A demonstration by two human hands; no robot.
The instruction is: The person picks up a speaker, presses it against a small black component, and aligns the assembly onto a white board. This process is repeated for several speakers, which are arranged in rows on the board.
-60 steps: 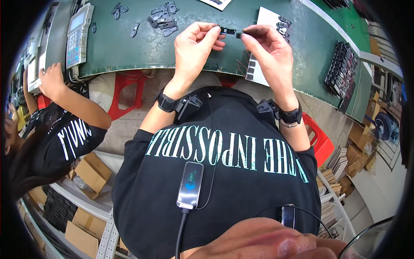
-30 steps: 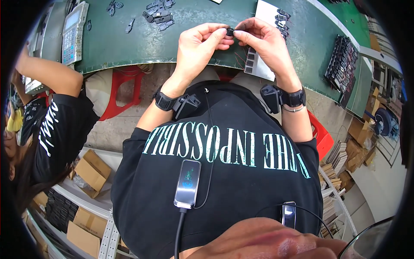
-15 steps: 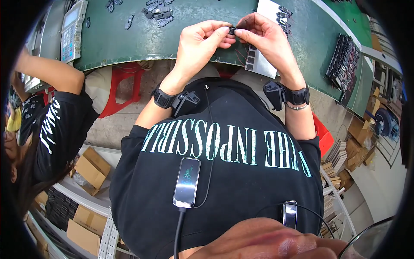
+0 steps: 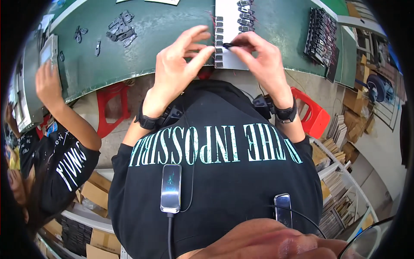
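Note:
My right hand pinches a small black plastic part between thumb and fingertips, over a white board. Close to the board's left edge, my left hand is open, its fingers apart and nothing visible in them. Down that edge runs a column of small dark rectangular pieces with thin red wires. Along the board's right side lie several black housings, also with red wires, just beyond my right fingers.
The green table carries a pile of black parts on the left and a rack of black assemblies on the right. Red stools stand below. At the left, another person's hand is raised beside a grey keypad device.
My hands have come apart. The left one let go of the black part and opened, while the right carried it to the white board. The view shifted, and the neighbour's hand came into view.

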